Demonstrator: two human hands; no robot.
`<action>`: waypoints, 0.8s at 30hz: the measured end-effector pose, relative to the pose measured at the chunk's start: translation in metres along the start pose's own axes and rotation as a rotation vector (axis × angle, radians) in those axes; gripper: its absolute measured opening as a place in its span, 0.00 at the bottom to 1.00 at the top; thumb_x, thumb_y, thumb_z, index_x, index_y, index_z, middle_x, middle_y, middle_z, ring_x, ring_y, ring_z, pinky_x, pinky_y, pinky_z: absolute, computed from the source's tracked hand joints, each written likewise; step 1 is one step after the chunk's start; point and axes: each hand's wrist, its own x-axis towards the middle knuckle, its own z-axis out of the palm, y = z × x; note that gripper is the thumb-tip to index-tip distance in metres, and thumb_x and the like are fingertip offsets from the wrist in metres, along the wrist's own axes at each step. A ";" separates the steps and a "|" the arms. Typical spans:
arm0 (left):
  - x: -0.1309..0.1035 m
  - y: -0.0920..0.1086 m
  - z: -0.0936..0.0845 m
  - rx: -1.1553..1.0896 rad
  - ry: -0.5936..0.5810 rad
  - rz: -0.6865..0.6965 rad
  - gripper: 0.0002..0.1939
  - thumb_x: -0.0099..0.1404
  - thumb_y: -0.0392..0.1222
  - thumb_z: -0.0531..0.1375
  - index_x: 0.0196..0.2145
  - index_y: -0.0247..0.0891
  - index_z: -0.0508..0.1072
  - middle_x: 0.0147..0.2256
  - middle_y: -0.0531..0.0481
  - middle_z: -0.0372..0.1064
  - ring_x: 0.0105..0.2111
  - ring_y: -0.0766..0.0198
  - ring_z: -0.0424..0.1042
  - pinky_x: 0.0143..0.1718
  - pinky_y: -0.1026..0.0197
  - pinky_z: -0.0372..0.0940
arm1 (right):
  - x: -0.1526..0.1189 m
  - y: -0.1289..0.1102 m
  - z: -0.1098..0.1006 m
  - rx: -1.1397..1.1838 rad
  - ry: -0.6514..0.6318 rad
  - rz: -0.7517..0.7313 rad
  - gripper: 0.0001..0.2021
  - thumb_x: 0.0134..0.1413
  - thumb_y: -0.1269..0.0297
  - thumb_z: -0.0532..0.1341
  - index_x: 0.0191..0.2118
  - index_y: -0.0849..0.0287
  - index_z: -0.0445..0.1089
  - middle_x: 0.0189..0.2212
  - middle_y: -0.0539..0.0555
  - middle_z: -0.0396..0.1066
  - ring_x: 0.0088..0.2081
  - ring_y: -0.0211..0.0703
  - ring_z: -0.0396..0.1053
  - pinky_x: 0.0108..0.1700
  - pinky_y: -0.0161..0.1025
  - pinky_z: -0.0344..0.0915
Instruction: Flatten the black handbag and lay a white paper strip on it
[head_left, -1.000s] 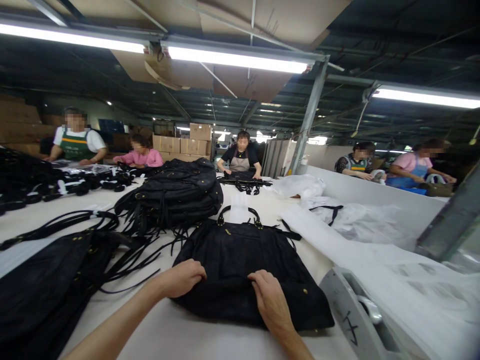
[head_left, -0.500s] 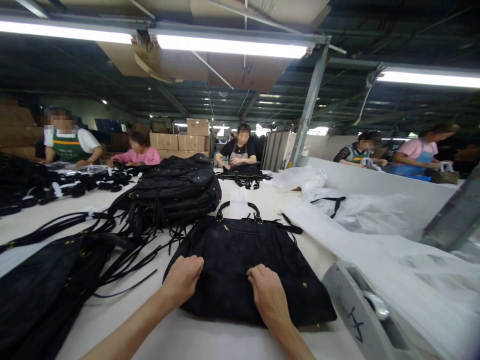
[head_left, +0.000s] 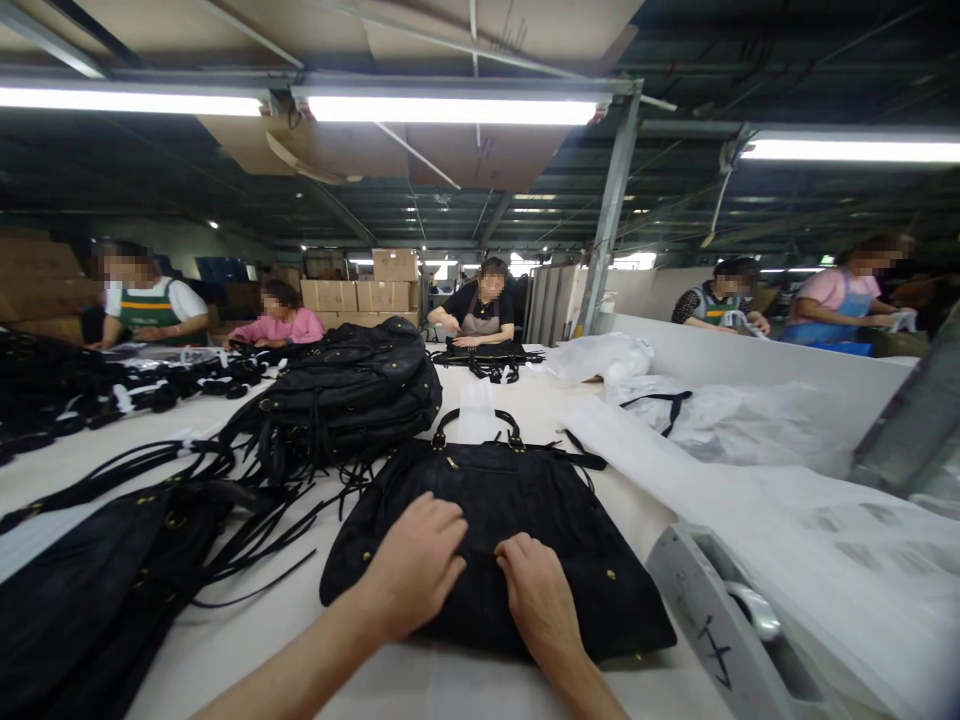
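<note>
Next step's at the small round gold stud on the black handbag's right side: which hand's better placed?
Right, probably: the right hand is over the black handbag, nearer that gold stud. The left hand is farther left, the right hand between.

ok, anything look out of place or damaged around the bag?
One mild oddity: a black strap lies among the crumpled clear plastic, apart from the black bag in front. No spill or damage shows.

Ctr bag (head_left: 484,510) part-hid. (R fingers (head_left: 525,556)), L bag (head_left: 67,600) cut off
</note>
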 end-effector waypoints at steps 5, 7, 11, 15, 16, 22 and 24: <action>-0.021 0.024 0.046 -0.163 -0.154 0.375 0.25 0.68 0.49 0.53 0.58 0.32 0.65 0.58 0.37 0.63 0.57 0.47 0.62 0.60 0.48 0.56 | -0.002 0.001 0.002 -0.003 -0.010 0.001 0.08 0.62 0.75 0.55 0.34 0.54 0.66 0.31 0.50 0.66 0.34 0.46 0.60 0.39 0.42 0.50; -0.030 0.015 0.040 -0.344 -0.154 0.158 0.20 0.70 0.45 0.47 0.35 0.33 0.75 0.35 0.43 0.74 0.37 0.56 0.71 0.43 0.56 0.66 | -0.001 0.000 0.001 0.004 -0.002 0.006 0.08 0.62 0.75 0.56 0.34 0.55 0.66 0.31 0.49 0.66 0.34 0.45 0.60 0.39 0.42 0.50; -0.042 -0.003 -0.006 -0.903 -0.573 -0.189 0.10 0.59 0.42 0.53 0.23 0.38 0.69 0.16 0.58 0.57 0.17 0.69 0.56 0.19 0.67 0.54 | 0.000 -0.002 0.000 0.000 0.003 0.012 0.08 0.62 0.74 0.56 0.34 0.55 0.66 0.32 0.50 0.66 0.34 0.45 0.60 0.38 0.42 0.50; -0.035 0.004 -0.011 -0.738 -0.530 -0.090 0.11 0.52 0.33 0.56 0.33 0.41 0.75 0.29 0.56 0.69 0.26 0.66 0.69 0.27 0.65 0.64 | 0.000 -0.002 0.001 -0.029 -0.002 0.005 0.08 0.62 0.74 0.56 0.33 0.55 0.66 0.31 0.49 0.66 0.34 0.45 0.59 0.38 0.42 0.50; -0.030 0.009 0.000 -0.609 -0.352 -0.055 0.11 0.55 0.32 0.56 0.33 0.42 0.75 0.33 0.55 0.70 0.31 0.65 0.70 0.33 0.65 0.65 | -0.001 -0.002 0.001 -0.036 -0.001 0.003 0.07 0.62 0.74 0.56 0.34 0.55 0.66 0.31 0.49 0.66 0.34 0.45 0.60 0.38 0.42 0.50; 0.006 0.026 0.074 -0.121 -0.156 -0.159 0.11 0.63 0.28 0.53 0.36 0.35 0.74 0.41 0.42 0.70 0.43 0.54 0.69 0.46 0.54 0.65 | -0.002 0.000 0.002 -0.040 -0.010 -0.003 0.08 0.61 0.74 0.57 0.33 0.54 0.66 0.31 0.49 0.67 0.34 0.45 0.60 0.38 0.42 0.50; 0.007 0.025 0.075 -0.102 -0.179 -0.145 0.13 0.64 0.26 0.50 0.38 0.33 0.72 0.43 0.39 0.70 0.45 0.51 0.68 0.47 0.50 0.64 | -0.002 0.000 0.002 -0.040 -0.019 -0.008 0.08 0.61 0.74 0.56 0.33 0.54 0.66 0.31 0.49 0.66 0.34 0.45 0.60 0.38 0.42 0.50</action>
